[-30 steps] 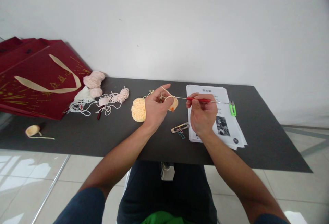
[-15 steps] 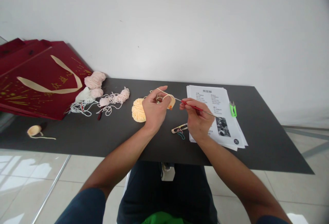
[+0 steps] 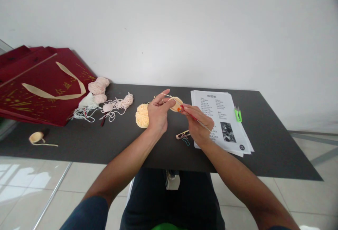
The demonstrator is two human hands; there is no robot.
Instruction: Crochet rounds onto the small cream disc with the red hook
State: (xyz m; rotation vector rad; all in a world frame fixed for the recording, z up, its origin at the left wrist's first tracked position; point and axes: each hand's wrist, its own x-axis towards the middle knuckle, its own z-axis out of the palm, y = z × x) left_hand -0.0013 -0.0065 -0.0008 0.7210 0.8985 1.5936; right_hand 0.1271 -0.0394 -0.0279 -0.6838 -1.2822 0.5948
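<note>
My left hand [image 3: 158, 113] pinches a small pale-yellow crochet piece [image 3: 176, 104] between thumb and fingers, with a strand of yarn running over the raised forefinger. An orange marker sits at the piece's lower right edge. My right hand [image 3: 198, 121] grips a red-handled crochet hook [image 3: 194, 118], its thin metal end sticking out to the lower right. The hook's front end meets the piece, and I cannot make out whether it is inside a stitch. Just behind my left hand lies a ball of yellow yarn [image 3: 142, 115].
Printed sheets [image 3: 227, 135] lie at right, with green thread snips [image 3: 238, 114] on their edge. A pin-like clip [image 3: 182, 135] lies below my hands. Pink and white yarn [image 3: 98, 86], red gift bags [image 3: 50, 89] and a small cream crochet piece [image 3: 36, 137] occupy the left. A wall rises behind.
My right hand has moved left with the hook, bringing it up to the crochet piece. The piece now shows its round face more fully in my left hand. The view has shifted slightly.
</note>
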